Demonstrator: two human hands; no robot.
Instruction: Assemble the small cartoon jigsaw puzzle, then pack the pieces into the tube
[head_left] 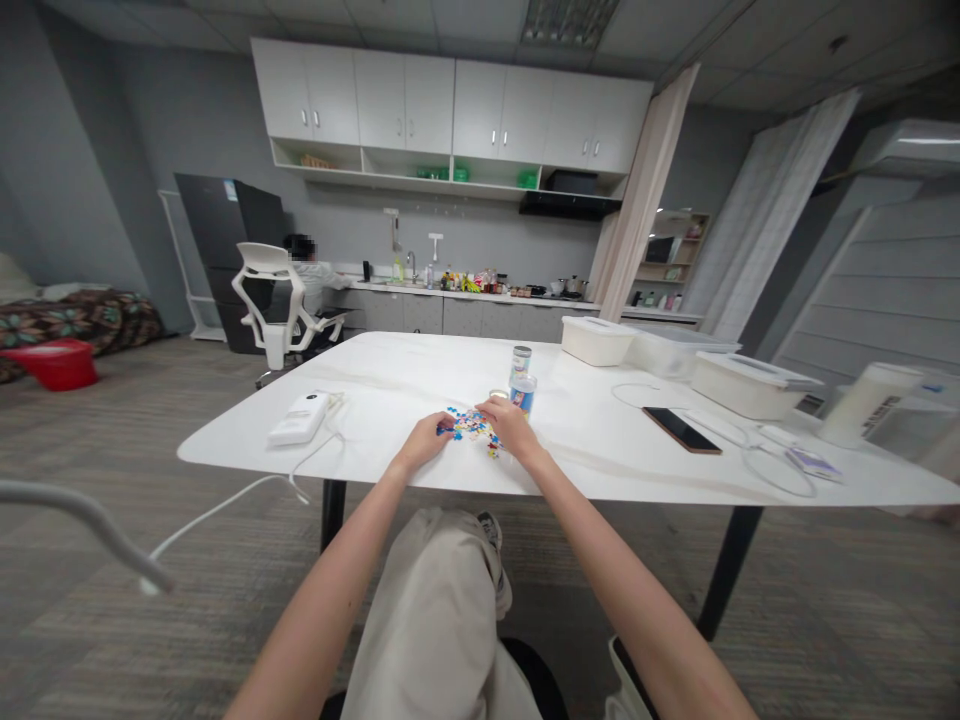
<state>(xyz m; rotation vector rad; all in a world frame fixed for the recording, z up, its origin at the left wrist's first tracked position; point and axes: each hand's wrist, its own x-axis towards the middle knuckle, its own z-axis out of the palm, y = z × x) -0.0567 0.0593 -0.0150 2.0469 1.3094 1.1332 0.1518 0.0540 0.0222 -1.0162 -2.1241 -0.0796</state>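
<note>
A small heap of jigsaw puzzle pieces (471,424), blue, yellow, white and red, lies near the front edge of the white table (390,375). At the heap's left edge, my left hand (426,440) rests with curved fingers slightly apart, touching or nearly touching blue pieces. My right hand (511,426) reaches over the heap from the right, fingers extended to the left; its fingertips are too small to make out clearly. Right behind it stands a clear tub with a blue label (523,394), partly covered by the hand. A lidded can (520,362) stands farther back.
On the table's left lies a white power adapter (301,418) with a cable. To the right are a phone (681,430), cables, a white bottle (870,402) and white storage boxes (598,340). Another person sits in a white chair (271,300) by the kitchen counter.
</note>
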